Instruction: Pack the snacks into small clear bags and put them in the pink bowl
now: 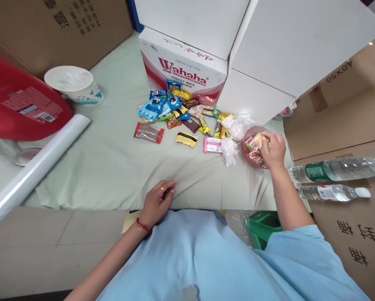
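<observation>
Over a pinkish see-through bowl (pixel 245 155) at the right, my right hand (pixel 274 149) pinches a small pale yellow snack packet (pixel 261 140). More wrapped snacks (pixel 255 157) lie in the bowl below it. My left hand (pixel 157 202) rests at the table's front edge, loosely curled with thumb and forefinger apart; nothing shows in it. Beyond it is a pile of wrapped snacks (pixel 174 109). In front of the pile lie a red-ended packet (pixel 149 133), a yellow packet (pixel 186 139) and a pink-and-white packet (pixel 213 144). Crumpled clear plastic (pixel 236 128) sits beside the bowl.
A Wahaba-lettered carton (pixel 184 69) and white boxes (pixel 262 46) stand behind the pile. Two plastic bottles (pixel 331 192) lie at the right by a cardboard box (pixel 338 121). At the left are a paper tub (pixel 87 93), a red container (pixel 27 104) and a white roll (pixel 43 165).
</observation>
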Demonstrator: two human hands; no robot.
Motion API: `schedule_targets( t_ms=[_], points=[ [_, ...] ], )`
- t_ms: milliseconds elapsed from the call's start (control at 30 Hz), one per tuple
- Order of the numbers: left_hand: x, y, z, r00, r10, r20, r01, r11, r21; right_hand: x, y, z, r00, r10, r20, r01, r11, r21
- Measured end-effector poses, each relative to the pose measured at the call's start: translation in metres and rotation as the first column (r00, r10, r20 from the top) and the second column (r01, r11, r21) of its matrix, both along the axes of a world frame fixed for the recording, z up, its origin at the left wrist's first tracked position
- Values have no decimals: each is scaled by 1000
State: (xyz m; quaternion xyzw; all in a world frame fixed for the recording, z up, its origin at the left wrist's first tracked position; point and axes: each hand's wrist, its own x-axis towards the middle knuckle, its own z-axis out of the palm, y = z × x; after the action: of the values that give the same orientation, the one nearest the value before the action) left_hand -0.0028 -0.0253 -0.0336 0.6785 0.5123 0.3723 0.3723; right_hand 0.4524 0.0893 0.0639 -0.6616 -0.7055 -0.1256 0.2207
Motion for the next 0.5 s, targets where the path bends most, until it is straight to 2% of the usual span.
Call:
schedule_targets(
  t_ms=[67, 100, 167, 233, 300, 367, 400, 433, 500],
  points=[
    [0, 1, -1, 1000, -1, 10, 1, 1000, -1, -40, -5, -2, 989, 143, -38, -146, 983, -111],
    [0, 1, -1, 1000, 0, 13, 0, 1000, -4, -59, -6, -6, 984, 176, -39, -180, 967, -179],
    [0, 1, 0, 1000, 2, 17, -2, 1000, -17, -88, -4, -16, 987, 160, -2, -152, 933, -326],
    [0, 0, 1, 1000, 6, 28, -5, 999, -38, -103, 0, -24, 996, 85, 31, -64, 900, -432],
    [-1, -1, 2, 999, 12, 51, -9, 998, -60, -106, 5, -28, 999, 7, -45, -25, 906, -422],
    [-3, -3, 3, 996, 36, 85, -28, 995, -91, -105, 6, -27, 954, -59, -294, -30, 956, -290],
    [-3, -3, 4, 993, 56, 108, -44, 993, -110, -106, 4, -25, 881, -81, -467, -22, 977, -211],
    [-3, -3, 5, 988, 79, 133, -61, 989, -134, -109, 2, -23, 758, -90, -646, -11, 989, -150],
    [0, 0, 9, 978, 104, 183, -70, 981, -182, -121, -8, -20, 396, -94, -913, -17, 994, -110]
  ],
)
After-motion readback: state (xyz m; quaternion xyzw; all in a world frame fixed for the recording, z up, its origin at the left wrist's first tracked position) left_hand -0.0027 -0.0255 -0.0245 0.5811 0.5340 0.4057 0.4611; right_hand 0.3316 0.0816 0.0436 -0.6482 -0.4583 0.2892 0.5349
